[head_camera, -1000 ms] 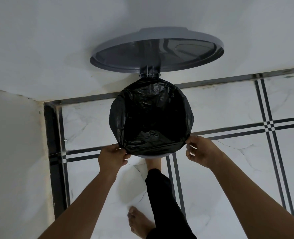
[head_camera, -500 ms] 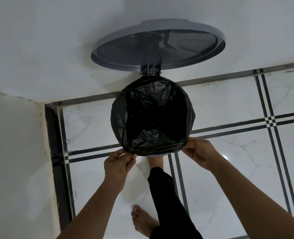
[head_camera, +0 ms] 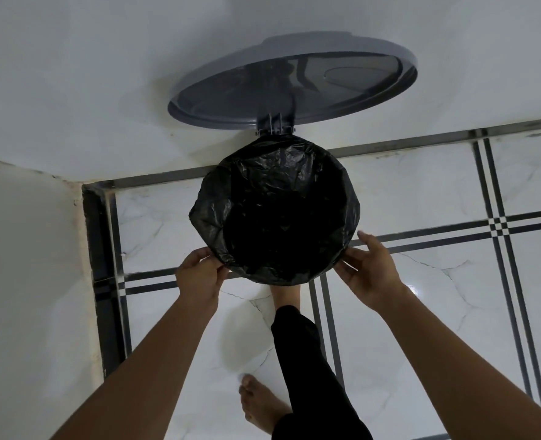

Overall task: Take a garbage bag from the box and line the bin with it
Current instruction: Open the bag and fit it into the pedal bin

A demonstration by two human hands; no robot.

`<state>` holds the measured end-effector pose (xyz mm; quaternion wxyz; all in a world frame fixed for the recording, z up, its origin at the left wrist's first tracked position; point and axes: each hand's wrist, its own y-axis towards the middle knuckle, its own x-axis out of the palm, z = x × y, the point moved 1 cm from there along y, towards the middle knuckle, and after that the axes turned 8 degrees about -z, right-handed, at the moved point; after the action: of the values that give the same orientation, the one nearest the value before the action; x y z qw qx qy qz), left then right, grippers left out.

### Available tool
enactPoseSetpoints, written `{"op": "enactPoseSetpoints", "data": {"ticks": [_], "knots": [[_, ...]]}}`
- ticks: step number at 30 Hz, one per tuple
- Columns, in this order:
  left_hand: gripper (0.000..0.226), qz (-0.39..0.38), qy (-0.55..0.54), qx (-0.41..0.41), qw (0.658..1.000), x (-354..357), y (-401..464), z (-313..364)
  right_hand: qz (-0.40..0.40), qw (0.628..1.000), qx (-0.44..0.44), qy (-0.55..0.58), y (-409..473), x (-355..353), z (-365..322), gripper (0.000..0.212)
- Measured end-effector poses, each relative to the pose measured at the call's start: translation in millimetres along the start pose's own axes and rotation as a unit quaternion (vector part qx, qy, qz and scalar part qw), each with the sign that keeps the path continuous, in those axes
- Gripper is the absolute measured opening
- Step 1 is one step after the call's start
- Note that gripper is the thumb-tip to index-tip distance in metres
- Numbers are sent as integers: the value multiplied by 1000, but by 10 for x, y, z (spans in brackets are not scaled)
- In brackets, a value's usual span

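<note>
My left hand (head_camera: 199,276) pinches the bag (head_camera: 275,211) edge at the bin's near-left rim, fingers closed on the plastic. My right hand (head_camera: 370,271) is spread open, fingertips just at the bag's near-right edge, gripping nothing that I can see. The black bag lines the bin, folded over its whole rim and hiding it. The grey lid (head_camera: 294,81) stands open against the wall (head_camera: 72,74) behind. One foot (head_camera: 283,293) sits under the near rim, the other foot (head_camera: 263,404) nearer me on the tiled floor (head_camera: 437,312).

Right hand (head_camera: 370,274) now opened off the bag (head_camera: 275,214) rim, left hand (head_camera: 199,276) higher at its edge.
</note>
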<state>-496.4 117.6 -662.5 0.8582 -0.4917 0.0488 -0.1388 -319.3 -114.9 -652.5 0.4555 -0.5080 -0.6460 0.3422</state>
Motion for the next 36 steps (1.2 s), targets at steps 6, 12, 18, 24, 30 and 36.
{"op": "enactPoseSetpoints", "data": {"ticks": [6, 12, 18, 24, 30, 36], "knots": [[22, -51, -27, -53, 997, -54, 1, 66, 31, 994, -87, -51, 62, 74, -245, 28], [15, -17, 31, -52, 998, -20, 98, 153, 26, 986, -131, -100, 175, 83, -487, 11], [36, -21, 130, 113, 985, 14, 48, 148, 36, 986, -121, -109, 182, 48, -459, 21], [25, 7, 119, 102, 988, -2, 26, 107, 61, 994, -66, -68, 207, 86, -455, 18], [20, 10, 67, 34, 997, -13, 55, 93, 24, 996, 15, -83, 85, 161, -524, 4], [11, -43, -40, -33, 998, 92, 12, 159, -3, 993, 108, -39, 121, 182, -530, 34]]}}
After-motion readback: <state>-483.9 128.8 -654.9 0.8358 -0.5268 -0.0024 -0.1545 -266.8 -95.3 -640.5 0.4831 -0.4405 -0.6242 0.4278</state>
